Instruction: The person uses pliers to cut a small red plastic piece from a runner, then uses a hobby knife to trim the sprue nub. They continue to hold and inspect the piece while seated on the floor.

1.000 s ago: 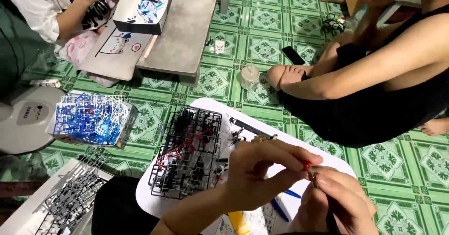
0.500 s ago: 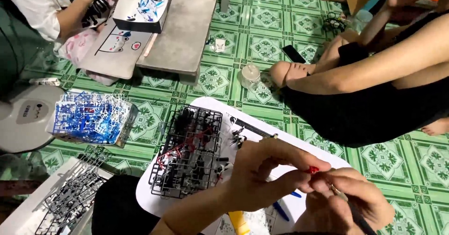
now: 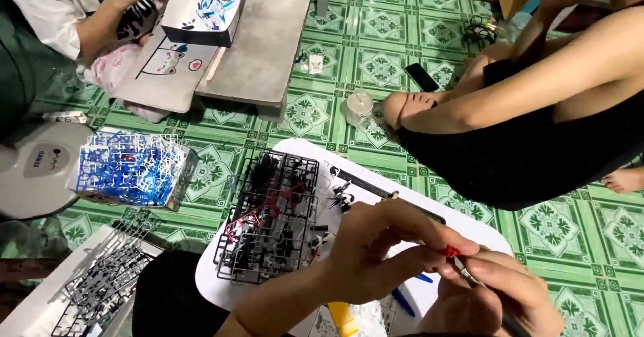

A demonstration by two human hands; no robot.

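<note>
Tiny bright-red plastic model part (image 3: 453,251), pinched betw. fingertips, held above white rounded tray. Thin grey metal-tipped hand tool (image 3: 467,274), angled diag., tip touching the red part; rest hidden in the grip.

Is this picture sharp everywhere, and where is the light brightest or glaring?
Head view: even indoor light with soft shadows; the white oval tray and the white open box look brightest, nearly washed out. The left hand and right hand pinching a tiny red plastic piece are slightly soft, while the green patterned floor tiles are crisp.
</note>
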